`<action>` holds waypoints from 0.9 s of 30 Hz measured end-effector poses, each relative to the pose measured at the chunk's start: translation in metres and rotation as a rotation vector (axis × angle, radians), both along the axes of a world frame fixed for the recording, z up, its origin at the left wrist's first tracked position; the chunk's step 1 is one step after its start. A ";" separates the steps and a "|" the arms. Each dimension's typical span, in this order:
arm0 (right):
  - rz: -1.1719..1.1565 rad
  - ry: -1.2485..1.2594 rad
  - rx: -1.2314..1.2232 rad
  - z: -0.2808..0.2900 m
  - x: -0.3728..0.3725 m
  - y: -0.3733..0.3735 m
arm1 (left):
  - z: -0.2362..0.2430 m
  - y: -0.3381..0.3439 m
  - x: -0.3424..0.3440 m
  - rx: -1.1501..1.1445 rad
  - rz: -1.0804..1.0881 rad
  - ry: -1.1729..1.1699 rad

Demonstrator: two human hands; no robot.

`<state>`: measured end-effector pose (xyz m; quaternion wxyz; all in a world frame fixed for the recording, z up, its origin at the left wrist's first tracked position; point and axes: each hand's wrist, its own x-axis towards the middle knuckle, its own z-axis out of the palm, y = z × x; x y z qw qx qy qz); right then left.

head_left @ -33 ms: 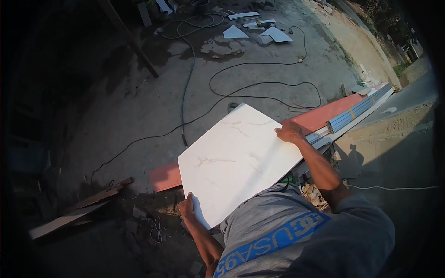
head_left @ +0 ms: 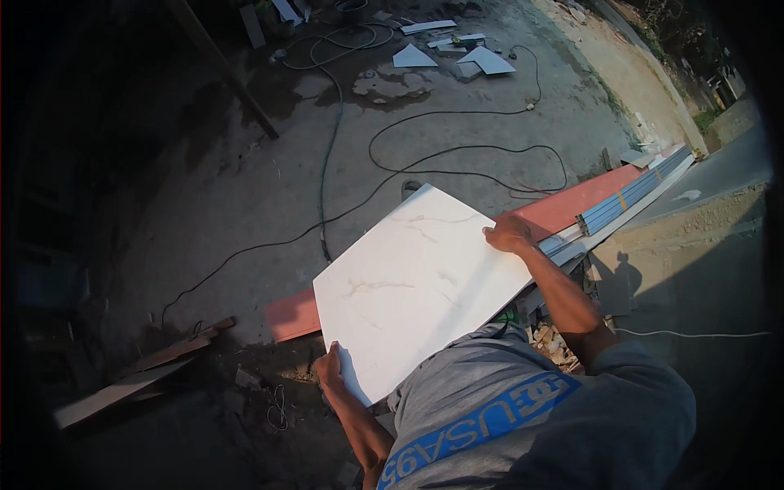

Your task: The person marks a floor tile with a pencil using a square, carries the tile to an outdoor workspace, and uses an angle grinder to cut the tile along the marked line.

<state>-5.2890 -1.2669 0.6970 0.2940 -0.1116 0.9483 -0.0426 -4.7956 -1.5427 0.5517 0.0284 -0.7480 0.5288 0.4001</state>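
A large white tile (head_left: 416, 286) with faint beige veins is tilted across the front of my body, over a long pink board (head_left: 290, 318). My left hand (head_left: 329, 367) grips its lower left edge, fingers curled round it. At the upper right edge, near the corner, my right hand (head_left: 510, 234) has its fingers closed on the same tile. The tile's lower edge lies close to my grey shirt, and it hides much of the pink board beneath.
A bundle of blue-grey channels (head_left: 621, 204) lies along the right. Cables and a hose (head_left: 335, 122) snake over the concrete floor (head_left: 204, 188). White offcuts (head_left: 490, 61) lie at the back, a post (head_left: 229, 82) stands upper left, and planks (head_left: 163, 355) lie lower left.
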 end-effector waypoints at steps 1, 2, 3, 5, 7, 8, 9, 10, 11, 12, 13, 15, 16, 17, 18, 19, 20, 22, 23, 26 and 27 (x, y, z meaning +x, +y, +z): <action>0.003 -0.051 0.028 -0.009 -0.022 -0.019 | 0.000 -0.017 -0.022 0.003 0.008 -0.004; 0.002 -0.105 0.062 -0.021 -0.041 -0.031 | -0.004 -0.027 -0.039 0.015 0.014 -0.016; -0.015 -0.110 0.058 -0.036 -0.060 -0.040 | -0.009 -0.038 -0.061 0.028 0.011 -0.022; -0.029 -0.101 0.070 -0.070 -0.101 -0.060 | -0.017 -0.061 -0.106 0.050 0.003 -0.041; -0.074 -0.187 0.088 -0.092 -0.135 -0.083 | -0.020 -0.089 -0.158 0.070 -0.008 -0.054; -0.070 -0.148 0.085 -0.114 -0.156 -0.088 | -0.021 -0.103 -0.190 0.085 -0.008 -0.063; -0.057 -0.122 0.091 -0.120 -0.183 -0.096 | 0.000 -0.114 -0.197 0.107 -0.008 -0.108; -0.063 -0.129 0.094 -0.123 -0.223 -0.099 | -0.007 -0.135 -0.240 0.101 -0.013 -0.103; -0.109 -0.232 0.099 -0.112 -0.252 -0.103 | -0.012 -0.150 -0.284 0.098 -0.036 -0.101; -0.156 -0.332 0.102 -0.104 -0.280 -0.108 | -0.003 -0.160 -0.301 0.118 -0.045 -0.131; -0.170 -0.342 0.106 -0.102 -0.307 -0.113 | 0.005 -0.177 -0.325 0.124 -0.073 -0.155; -0.237 -0.303 0.121 -0.086 -0.337 -0.110 | 0.020 -0.206 -0.382 0.134 -0.136 -0.165; -0.285 -0.248 0.151 -0.069 -0.353 -0.110 | 0.020 -0.219 -0.418 0.141 -0.182 -0.165; -0.297 -0.252 0.154 -0.060 -0.370 -0.108 | 0.024 -0.233 -0.455 0.145 -0.227 -0.162; -0.330 -0.234 0.118 -0.053 -0.390 -0.107 | 0.028 -0.248 -0.492 0.142 -0.270 -0.154; -0.362 -0.216 0.082 -0.049 -0.405 -0.103 | 0.031 -0.263 -0.529 0.134 -0.312 -0.141; -0.359 -0.145 0.058 -0.053 -0.420 -0.092 | 0.031 -0.274 -0.565 0.130 -0.351 -0.116; -0.411 -0.137 0.032 -0.039 -0.450 -0.098 | 0.031 -0.306 -0.623 0.098 -0.416 -0.047; -0.476 -0.120 0.019 -0.034 -0.466 -0.102 | 0.027 -0.323 -0.652 0.080 -0.454 0.006; -0.568 -0.034 0.010 -0.041 -0.504 -0.086 | 0.038 -0.333 -0.764 0.051 -0.560 -0.015; -0.598 0.027 0.003 -0.045 -0.516 -0.080 | 0.043 -0.332 -0.799 0.061 -0.581 -0.034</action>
